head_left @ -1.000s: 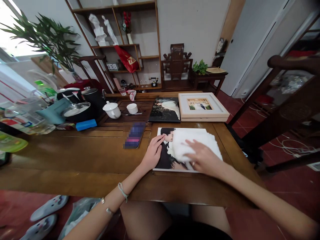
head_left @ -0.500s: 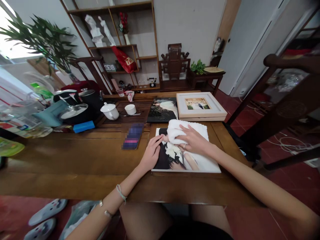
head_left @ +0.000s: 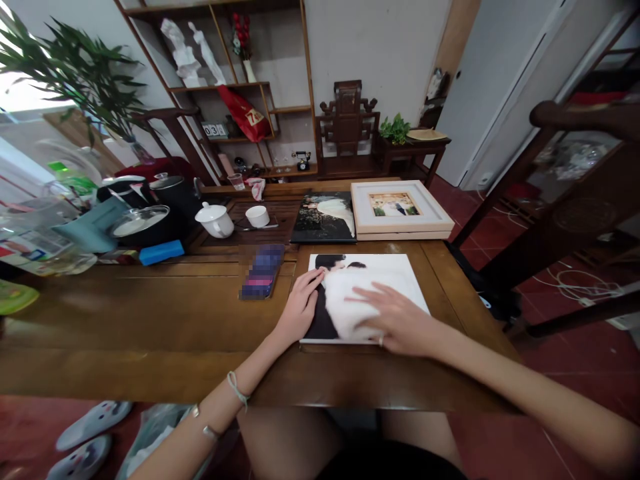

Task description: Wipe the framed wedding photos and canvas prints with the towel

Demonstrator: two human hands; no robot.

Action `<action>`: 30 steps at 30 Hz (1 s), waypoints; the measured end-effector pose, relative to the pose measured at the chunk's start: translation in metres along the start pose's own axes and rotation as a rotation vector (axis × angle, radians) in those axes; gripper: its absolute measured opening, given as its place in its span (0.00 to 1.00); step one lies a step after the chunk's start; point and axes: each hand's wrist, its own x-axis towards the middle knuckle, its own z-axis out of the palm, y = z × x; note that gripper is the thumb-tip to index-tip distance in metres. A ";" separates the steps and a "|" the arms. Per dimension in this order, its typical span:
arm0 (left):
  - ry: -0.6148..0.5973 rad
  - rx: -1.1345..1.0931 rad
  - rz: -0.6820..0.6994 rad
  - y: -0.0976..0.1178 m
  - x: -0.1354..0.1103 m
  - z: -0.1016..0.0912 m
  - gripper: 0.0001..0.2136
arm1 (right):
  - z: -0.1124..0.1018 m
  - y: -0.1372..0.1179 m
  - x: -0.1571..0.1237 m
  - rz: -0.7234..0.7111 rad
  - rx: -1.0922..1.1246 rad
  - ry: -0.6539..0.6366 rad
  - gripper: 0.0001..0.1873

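A: Begin at the fingers?

B: On the right hand (head_left: 400, 317) they are spread apart over a white cloth (head_left: 345, 307), somewhat blurred; I can't tell whether any of them pinch it. The left hand (head_left: 300, 303) rests at the left edge of a photo panel (head_left: 385, 263), fingers close together, clamped on nothing.

A: Where exactly are panel and cloth?

B: The panel lies flat on the wooden table (head_left: 150, 320), right of the frame's centre. The cloth is on top of it, hiding the middle of the print.

A: And just around them?

B: A phone (head_left: 261, 270) lies near the left hand. Above the panel in the frame are a dark photo print (head_left: 323, 223) and, just beside it, a pale picture frame (head_left: 430, 217) holding a small photo.

A: Containers?

B: Left of centre, a small white cup (head_left: 257, 216), its inside hidden, near a white pot (head_left: 215, 221) with its lid on. Farther left, a black pan (head_left: 150, 233) sits under a glass lid, contents unclear. At lower left, a plastic bag (head_left: 150, 430) holds something white. In the upper left, a white vase (head_left: 249, 71) holds red flowers (head_left: 241, 33).
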 end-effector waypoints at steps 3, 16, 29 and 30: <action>-0.008 -0.005 0.002 0.001 0.000 -0.001 0.20 | -0.007 0.051 0.011 0.109 -0.050 0.094 0.20; -0.005 0.017 -0.013 0.002 0.000 0.001 0.19 | 0.002 -0.037 -0.033 -0.066 -0.035 -0.045 0.12; -0.012 0.019 0.001 0.003 0.001 -0.002 0.19 | -0.011 0.102 -0.014 0.222 -0.140 0.253 0.17; -0.009 0.021 0.000 0.003 0.001 -0.002 0.19 | -0.011 0.098 -0.019 0.219 -0.144 0.251 0.17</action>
